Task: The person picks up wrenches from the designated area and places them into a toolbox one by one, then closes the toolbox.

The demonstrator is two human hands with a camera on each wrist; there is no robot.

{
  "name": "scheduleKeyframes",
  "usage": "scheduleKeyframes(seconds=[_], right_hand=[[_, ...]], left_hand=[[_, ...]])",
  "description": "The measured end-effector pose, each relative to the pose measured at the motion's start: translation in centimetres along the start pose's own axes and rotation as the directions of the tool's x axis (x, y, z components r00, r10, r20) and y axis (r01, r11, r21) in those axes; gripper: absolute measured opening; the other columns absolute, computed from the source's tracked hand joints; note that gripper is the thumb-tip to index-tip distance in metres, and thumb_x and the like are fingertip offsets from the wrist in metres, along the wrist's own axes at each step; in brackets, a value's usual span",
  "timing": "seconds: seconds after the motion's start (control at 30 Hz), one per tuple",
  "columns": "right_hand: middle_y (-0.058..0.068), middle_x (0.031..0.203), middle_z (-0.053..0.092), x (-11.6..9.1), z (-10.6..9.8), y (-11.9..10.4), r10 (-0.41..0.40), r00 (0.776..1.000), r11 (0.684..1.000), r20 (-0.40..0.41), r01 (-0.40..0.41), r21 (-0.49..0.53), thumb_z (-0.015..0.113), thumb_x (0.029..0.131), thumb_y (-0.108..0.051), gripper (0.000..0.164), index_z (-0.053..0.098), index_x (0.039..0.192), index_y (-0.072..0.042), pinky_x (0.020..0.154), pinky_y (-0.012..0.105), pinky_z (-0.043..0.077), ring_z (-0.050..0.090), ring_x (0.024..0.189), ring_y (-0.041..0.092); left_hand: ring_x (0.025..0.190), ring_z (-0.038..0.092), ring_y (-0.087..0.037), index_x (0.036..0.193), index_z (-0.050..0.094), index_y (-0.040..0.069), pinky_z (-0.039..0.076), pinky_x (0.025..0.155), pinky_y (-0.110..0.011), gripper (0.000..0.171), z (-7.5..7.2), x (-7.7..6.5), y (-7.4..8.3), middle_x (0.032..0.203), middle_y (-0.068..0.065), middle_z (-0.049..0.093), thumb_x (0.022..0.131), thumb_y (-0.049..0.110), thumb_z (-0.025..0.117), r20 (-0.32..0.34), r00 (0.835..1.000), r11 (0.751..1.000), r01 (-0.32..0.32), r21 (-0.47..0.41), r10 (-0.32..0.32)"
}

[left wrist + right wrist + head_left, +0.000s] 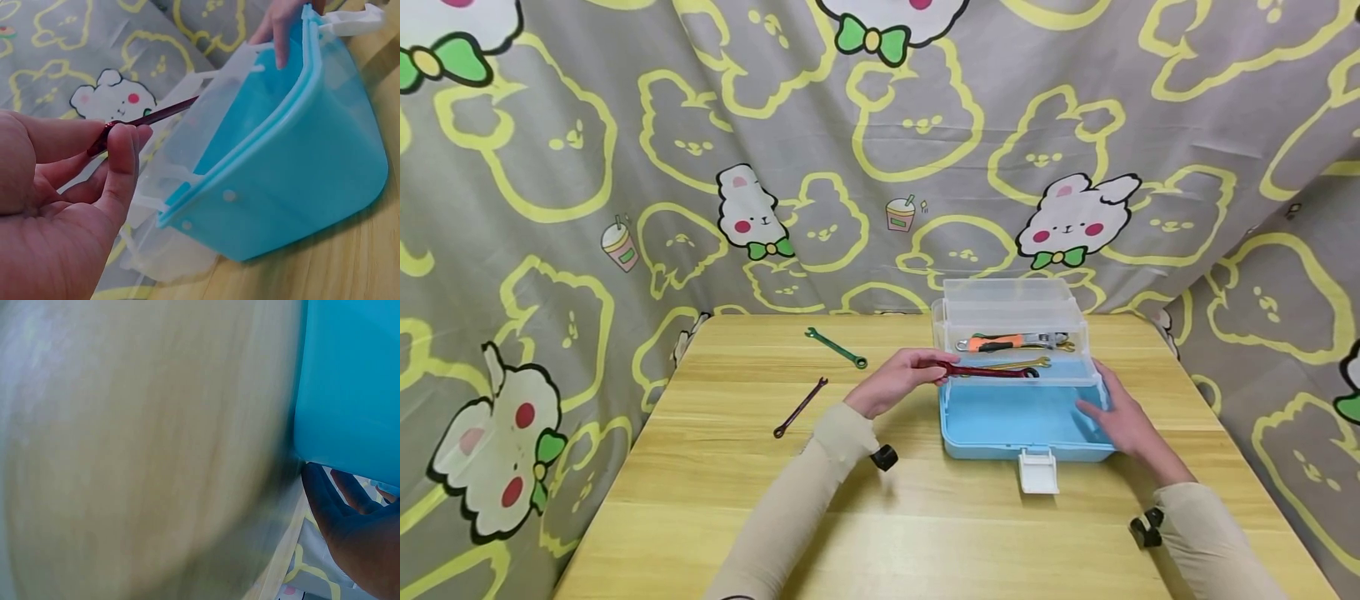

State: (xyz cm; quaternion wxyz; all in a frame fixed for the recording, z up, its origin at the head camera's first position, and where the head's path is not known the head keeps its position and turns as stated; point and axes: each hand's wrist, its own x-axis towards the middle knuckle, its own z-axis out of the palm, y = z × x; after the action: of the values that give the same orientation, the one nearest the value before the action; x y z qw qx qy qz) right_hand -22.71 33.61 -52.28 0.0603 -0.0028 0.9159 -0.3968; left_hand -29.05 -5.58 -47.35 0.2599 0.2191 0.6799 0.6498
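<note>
My left hand [901,379] pinches a dark red wrench [992,372] between thumb and fingers near one end. The wrench extends rightward over the clear tray of an open light-blue toolbox [985,450]. In that tray lie a gold wrench [1033,363] and a tool with an orange-and-black handle [992,342]; another gold tool end shows behind it. At the toolbox's right side, my right hand [1123,417] holds the wall, thumb over the rim and fingers outside. The right wrist view shows right-hand fingers [322,494] against the blue side.
A green wrench [835,347] and a purple wrench [801,408] lie on the wooden table [700,500] left of the toolbox. A white latch [1038,473] hangs from the toolbox's front. Behind the table hangs a patterned grey curtain [842,133].
</note>
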Motion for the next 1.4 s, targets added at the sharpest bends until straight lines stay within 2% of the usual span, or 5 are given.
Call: scheduleKeyframes(seconds=[0.53, 0.77, 1.0, 1.27, 1.4], right_hand=[[0.04, 0.163, 0.012, 0.3, 0.0, 0.2, 0.014, 1.0, 1.0, 0.004, -0.014, -0.001, 0.054, 0.108, -0.03, 0.084, -0.005, 0.168, -0.017, 0.106, 0.085, 0.021, 0.018, 0.142, 0.07], [0.039, 0.164, 0.012, 0.3, -0.1, 0.0, 0.014, 1.0, 1.0, 0.005, -0.014, 0.007, 0.054, 0.109, -0.031, 0.085, -0.005, 0.168, -0.017, 0.107, 0.085, 0.02, 0.017, 0.143, 0.069], [0.038, 0.165, 0.009, 0.1, 0.1, 0.4, 0.029, 0.999, 1.0, 0.013, -0.029, 0.007, 0.053, 0.109, -0.03, 0.084, -0.006, 0.167, -0.017, 0.106, 0.086, 0.019, 0.014, 0.144, 0.07], [0.04, 0.164, 0.01, 0.0, -0.1, 0.3, 0.022, 1.0, 1.0, 0.013, -0.022, -0.002, 0.054, 0.109, -0.03, 0.085, -0.007, 0.167, -0.017, 0.106, 0.086, 0.019, 0.015, 0.143, 0.07], [0.04, 0.164, 0.011, -0.1, -0.1, 0.1, 0.015, 1.0, 1.0, 0.016, -0.015, -0.003, 0.054, 0.109, -0.03, 0.085, -0.006, 0.167, -0.016, 0.106, 0.086, 0.019, 0.016, 0.143, 0.07]], left_hand=[[0.105, 0.069, -0.015, 0.139, 0.055, -0.001, 0.054, 0.103, -0.035, 0.041, 1.6, 1.6, 1.1, 0.129, -0.022, 0.067, 0.101, 0.007, 0.067, -0.056, 0.998, 1.0, 0.027, 0.0, -0.027], [0.1, 0.069, -0.012, 0.129, 0.066, 0.001, 0.06, 0.093, -0.032, 0.035, 2.5, 2.2, 0.9, 0.115, -0.01, 0.073, 0.096, 0.01, 0.074, -0.136, 0.988, 0.981, -0.052, 0.185, 0.078], [0.09, 0.068, -0.005, 0.123, 0.074, 0.012, 0.056, 0.08, -0.019, 0.029, 3.4, 2.4, 0.5, 0.105, 0.002, 0.075, 0.095, 0.018, 0.078, -0.167, 0.964, 0.832, -0.084, 0.548, 0.207], [0.094, 0.063, -0.007, 0.121, 0.077, 0.022, 0.05, 0.082, -0.019, 0.027, 3.9, 3.3, 0.4, 0.11, 0.009, 0.076, 0.097, 0.034, 0.074, -0.12, 0.946, 0.582, -0.082, 0.809, 0.3], [0.095, 0.063, -0.008, 0.12, 0.078, 0.023, 0.048, 0.081, -0.02, 0.028, 4.1, 3.5, 0.3, 0.108, 0.009, 0.076, 0.096, 0.036, 0.074, -0.112, 0.951, 0.541, -0.066, 0.839, 0.288]])
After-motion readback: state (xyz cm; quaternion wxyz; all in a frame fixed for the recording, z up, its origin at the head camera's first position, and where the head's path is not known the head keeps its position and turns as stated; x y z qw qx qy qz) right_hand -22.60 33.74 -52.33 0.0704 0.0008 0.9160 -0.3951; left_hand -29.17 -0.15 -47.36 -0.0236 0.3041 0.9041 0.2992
